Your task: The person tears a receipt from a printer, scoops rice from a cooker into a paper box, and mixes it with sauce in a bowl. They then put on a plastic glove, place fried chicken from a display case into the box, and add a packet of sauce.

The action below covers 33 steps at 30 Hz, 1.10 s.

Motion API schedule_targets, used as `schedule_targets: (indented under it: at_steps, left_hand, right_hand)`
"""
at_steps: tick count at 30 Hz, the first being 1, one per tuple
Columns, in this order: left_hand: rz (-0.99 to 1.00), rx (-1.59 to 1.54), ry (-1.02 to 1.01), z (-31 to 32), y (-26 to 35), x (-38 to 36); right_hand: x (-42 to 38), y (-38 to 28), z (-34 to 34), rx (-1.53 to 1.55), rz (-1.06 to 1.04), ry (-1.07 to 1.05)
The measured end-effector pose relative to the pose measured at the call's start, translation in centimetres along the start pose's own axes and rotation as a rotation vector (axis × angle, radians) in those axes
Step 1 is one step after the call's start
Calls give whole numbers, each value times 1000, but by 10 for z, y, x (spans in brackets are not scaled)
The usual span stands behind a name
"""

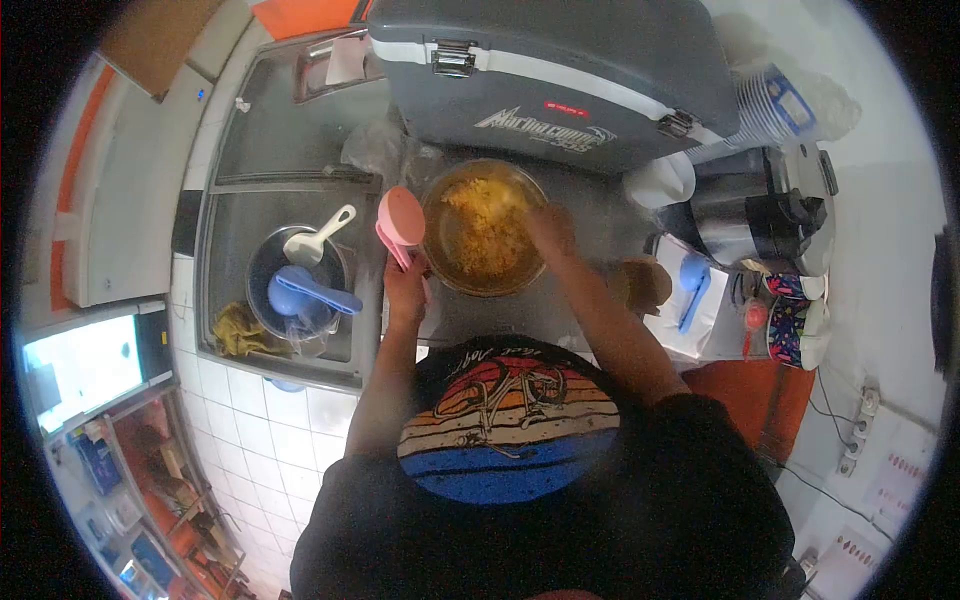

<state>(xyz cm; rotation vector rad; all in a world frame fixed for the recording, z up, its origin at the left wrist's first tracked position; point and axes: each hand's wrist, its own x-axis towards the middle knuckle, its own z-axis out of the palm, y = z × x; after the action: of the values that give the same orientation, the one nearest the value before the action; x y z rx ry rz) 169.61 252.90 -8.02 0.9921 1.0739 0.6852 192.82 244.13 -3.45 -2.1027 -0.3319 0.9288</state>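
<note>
- Black T-shirt [509, 430] with one bicycle print fills the foreground.
- Left forearm points forward; left hand [405, 289] has its fingers closed around the handle of one pink scoop [401, 217], head upward beside the bowl.
- Right hand [552, 235] reaches over the rim of one round bowl [485, 292] on the metal counter [465, 320]; its finger opening and any hold cannot be told.
- Yellow-orange crumbly food [485, 225], unevenly heaped, lies inside.
</note>
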Motion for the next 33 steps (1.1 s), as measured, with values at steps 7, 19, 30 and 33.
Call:
schedule_targets:
  at_steps: [7,19,30,33]
  left_hand:
    - [-6,-60,10,-8,-18,10]
    - [-5,-51,17,4,12,-2]
    - [-16,70,5,0,8,6]
    - [-69,92,16,-5,3,12]
  right_hand:
    - [27,6,-2,-851,-392,-208]
    - [90,25,25,-712,-380,-290]
    - [41,-15,-7,-749,-685,-186]
    - [99,50,38,-937,-810,-146]
